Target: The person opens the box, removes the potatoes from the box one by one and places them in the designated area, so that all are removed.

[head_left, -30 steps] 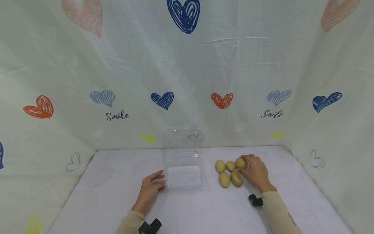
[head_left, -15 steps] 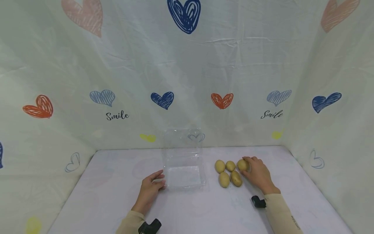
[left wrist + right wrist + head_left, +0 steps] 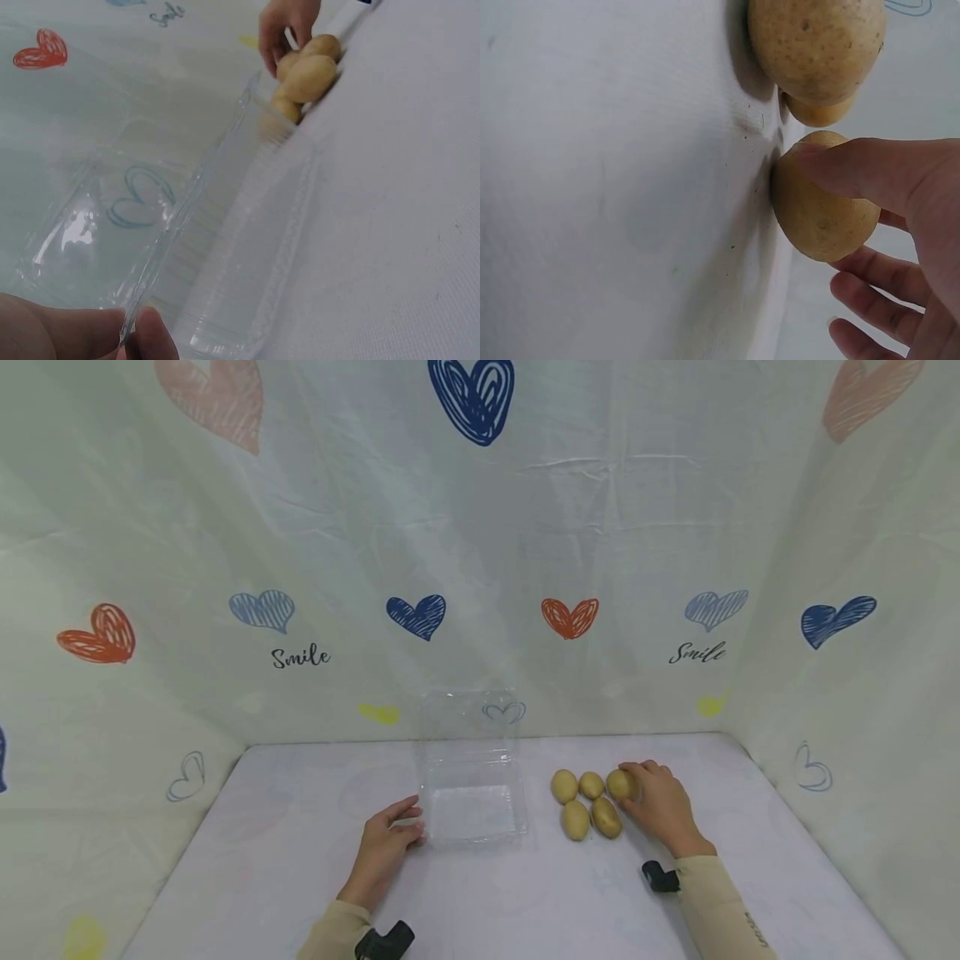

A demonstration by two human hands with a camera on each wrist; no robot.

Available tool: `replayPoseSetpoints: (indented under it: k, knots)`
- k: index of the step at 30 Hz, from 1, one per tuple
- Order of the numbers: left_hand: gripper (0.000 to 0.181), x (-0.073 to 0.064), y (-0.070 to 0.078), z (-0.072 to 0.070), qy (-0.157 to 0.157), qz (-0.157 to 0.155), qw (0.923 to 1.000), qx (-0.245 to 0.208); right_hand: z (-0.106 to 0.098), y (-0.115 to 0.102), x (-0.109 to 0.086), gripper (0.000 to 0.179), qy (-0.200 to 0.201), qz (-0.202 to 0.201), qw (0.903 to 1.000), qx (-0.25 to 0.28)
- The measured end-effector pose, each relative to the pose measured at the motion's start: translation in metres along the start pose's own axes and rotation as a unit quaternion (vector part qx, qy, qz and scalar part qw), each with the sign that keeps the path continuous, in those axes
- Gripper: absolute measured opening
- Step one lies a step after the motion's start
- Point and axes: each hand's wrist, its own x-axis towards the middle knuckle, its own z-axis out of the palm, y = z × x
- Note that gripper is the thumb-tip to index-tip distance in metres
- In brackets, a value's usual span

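Note:
My left hand (image 3: 386, 847) pinches the near left rim of a clear plastic clamshell container (image 3: 474, 814) between thumb and finger, as the left wrist view shows. The container's lid (image 3: 468, 720) stands raised at the back, and no item lies inside. To the right of it, several yellow potatoes sit close together on the table. With thumb and fingers, my right hand (image 3: 663, 806) grips the far-right potato (image 3: 825, 206), which appears low at the table surface. Nearest to that potato are a front potato (image 3: 606, 818) and a small back potato (image 3: 592, 786).
Two more potatoes, a back-left one (image 3: 565, 787) and a front-left one (image 3: 576, 821), complete the cluster. A white cloth covers the table (image 3: 495, 902). Behind it rises a pale curtain (image 3: 480, 543) printed with hearts. Black camera mounts sit at both wrists.
My right hand and its potato have shifted slightly right and toward me, then a touch back left. The left hand and container have stayed still.

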Motion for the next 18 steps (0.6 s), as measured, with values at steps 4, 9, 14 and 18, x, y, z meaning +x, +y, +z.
replayPoseSetpoints:
  k: [4,9,14,18]
  knots:
    - [0.050,0.0004,-0.0003,0.0000,0.000,-0.002,1.0000,-0.004,0.0012,-0.0005,-0.0002,0.054,0.000,0.002,1.0000,0.004]
    - [0.050,0.0013,-0.0013,0.0001,-0.003,-0.002,1.0000,-0.007,0.0010,-0.0004,-0.0006,0.055,-0.001,0.000,1.0000,0.006]
    - [0.050,0.0020,-0.0016,0.0004,-0.004,-0.002,1.0000,-0.007,-0.0008,-0.0005,-0.0001,0.057,-0.007,0.003,0.9999,0.007]
    - [0.051,0.0031,-0.0026,-0.0001,-0.003,0.001,0.9999,-0.013,-0.0019,-0.0012,0.0002,0.059,-0.015,0.007,0.9998,0.008]
